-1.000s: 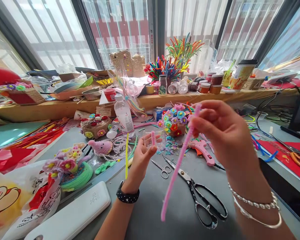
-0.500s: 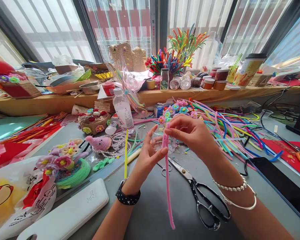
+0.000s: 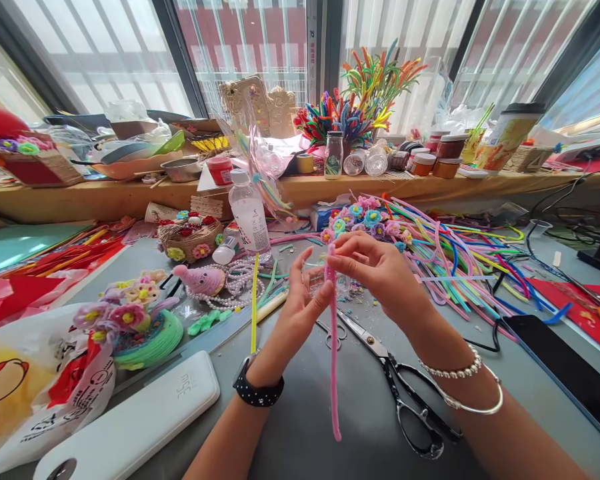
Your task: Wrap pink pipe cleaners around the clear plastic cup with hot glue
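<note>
A pink pipe cleaner (image 3: 335, 373) hangs between my hands, its long end dangling above the grey table and its upper part doubled. My right hand (image 3: 375, 267) pinches the top of it between thumb and fingertips. Just below, my left hand (image 3: 300, 307) is closed on the pipe cleaner, with the thumb pressed against it. Beneath my hands lie large black-handled scissors (image 3: 380, 350) and a smaller pair of scissors (image 3: 333, 333). A yellow pipe cleaner (image 3: 254, 307) stands out near my left wrist. Behind my hands is a clear container (image 3: 343, 285), partly hidden.
Loose coloured pipe cleaners (image 3: 450, 267) pile up at the right, near a phone (image 3: 565, 367). At the left are a white power bank (image 3: 135, 420), a flower piece on a green base (image 3: 150, 343) and a water bottle (image 3: 249, 217). Jars (image 3: 423, 167) line the ledge behind.
The dangling end of the pink pipe cleaner has swung slightly left and up. Both hands keep their hold, and the whole view has shifted a little.
</note>
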A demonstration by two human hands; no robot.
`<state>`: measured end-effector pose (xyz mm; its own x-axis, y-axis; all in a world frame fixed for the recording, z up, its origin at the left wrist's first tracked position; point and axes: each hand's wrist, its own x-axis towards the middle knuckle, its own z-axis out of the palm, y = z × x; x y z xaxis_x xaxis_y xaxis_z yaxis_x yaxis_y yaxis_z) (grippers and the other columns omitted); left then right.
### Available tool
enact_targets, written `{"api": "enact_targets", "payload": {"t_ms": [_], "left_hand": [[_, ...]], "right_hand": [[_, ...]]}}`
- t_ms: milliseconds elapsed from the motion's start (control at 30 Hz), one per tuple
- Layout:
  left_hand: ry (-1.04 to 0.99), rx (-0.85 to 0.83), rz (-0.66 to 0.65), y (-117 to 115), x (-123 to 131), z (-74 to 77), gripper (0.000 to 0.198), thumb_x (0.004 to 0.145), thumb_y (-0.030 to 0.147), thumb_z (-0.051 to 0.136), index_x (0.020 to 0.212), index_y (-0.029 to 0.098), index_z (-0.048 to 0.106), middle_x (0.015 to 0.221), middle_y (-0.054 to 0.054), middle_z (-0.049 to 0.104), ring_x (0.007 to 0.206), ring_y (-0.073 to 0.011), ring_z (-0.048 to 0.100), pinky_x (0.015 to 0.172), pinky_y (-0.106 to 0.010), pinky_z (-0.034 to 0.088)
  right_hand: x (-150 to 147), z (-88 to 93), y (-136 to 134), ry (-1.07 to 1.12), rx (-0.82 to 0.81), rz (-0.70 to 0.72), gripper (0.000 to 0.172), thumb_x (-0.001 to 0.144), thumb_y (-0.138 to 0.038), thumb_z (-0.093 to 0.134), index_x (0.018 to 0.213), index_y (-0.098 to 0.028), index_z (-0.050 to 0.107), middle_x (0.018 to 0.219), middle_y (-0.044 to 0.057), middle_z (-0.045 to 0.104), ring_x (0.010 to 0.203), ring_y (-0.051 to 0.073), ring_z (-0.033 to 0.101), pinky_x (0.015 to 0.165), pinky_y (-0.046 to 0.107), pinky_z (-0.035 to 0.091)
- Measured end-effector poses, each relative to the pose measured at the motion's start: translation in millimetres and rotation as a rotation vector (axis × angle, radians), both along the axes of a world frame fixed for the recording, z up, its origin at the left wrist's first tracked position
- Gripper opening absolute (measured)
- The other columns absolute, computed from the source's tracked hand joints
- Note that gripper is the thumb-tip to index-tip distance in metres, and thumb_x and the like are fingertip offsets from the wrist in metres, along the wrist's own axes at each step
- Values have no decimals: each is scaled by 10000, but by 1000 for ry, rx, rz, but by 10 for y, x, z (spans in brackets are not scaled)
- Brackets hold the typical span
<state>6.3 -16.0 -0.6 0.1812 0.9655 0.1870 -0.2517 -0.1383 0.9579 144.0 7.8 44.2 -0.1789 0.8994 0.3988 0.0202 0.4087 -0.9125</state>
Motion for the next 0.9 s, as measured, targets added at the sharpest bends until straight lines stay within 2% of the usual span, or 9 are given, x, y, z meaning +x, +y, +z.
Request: {"api": "enact_targets", "payload": {"t_ms": [100, 233, 467, 700, 900], "left_hand": [[-30, -15, 3, 27, -1, -28, 741, 726, 512, 624, 1323, 274, 254, 1200, -100, 526, 1204, -273, 461, 933, -384, 409], [-14, -11, 38, 43, -6, -45, 788, 657, 442, 718, 1289, 280, 276, 1138, -87, 536, 1088, -267, 535, 869, -380, 441], [15, -32, 26, 36, -11, -23, 759, 680, 383, 714, 1280, 268, 263, 1100, -82, 502, 1013, -236, 554, 854, -395, 448], [11, -17, 40, 31, 3, -21, 802, 642, 421, 733, 1276, 274, 266, 1091, -81, 500, 1049, -258, 528, 822, -379, 458], [-29, -35, 12, 21, 0, -21, 724, 705, 407, 687, 1271, 263, 259, 1108, -78, 513, 993, -224, 573, 882, -395, 424]], "right_hand": [[-21, -23, -4, 15, -24, -10, 163, 677, -345, 709, 646, -207, 630, 928, 29, 615, 953, 186, 575, 856, 368, 448], [-29, -23, -16, -1, -43, 3, 179, 680, -356, 705, 636, -204, 622, 951, 33, 606, 1004, 202, 556, 898, 386, 416], [31, 15, 6, -3, -22, 9, 151, 698, -365, 690, 700, -220, 652, 993, 37, 598, 1024, 195, 536, 894, 375, 419], [14, -2, 11, -5, -15, -13, 160, 699, -363, 691, 661, -214, 647, 1006, 43, 592, 1017, 196, 543, 897, 387, 428], [5, 3, 7, -32, -14, -10, 176, 708, -382, 679, 674, -212, 648, 1013, 53, 597, 1041, 205, 535, 911, 395, 429]]}}
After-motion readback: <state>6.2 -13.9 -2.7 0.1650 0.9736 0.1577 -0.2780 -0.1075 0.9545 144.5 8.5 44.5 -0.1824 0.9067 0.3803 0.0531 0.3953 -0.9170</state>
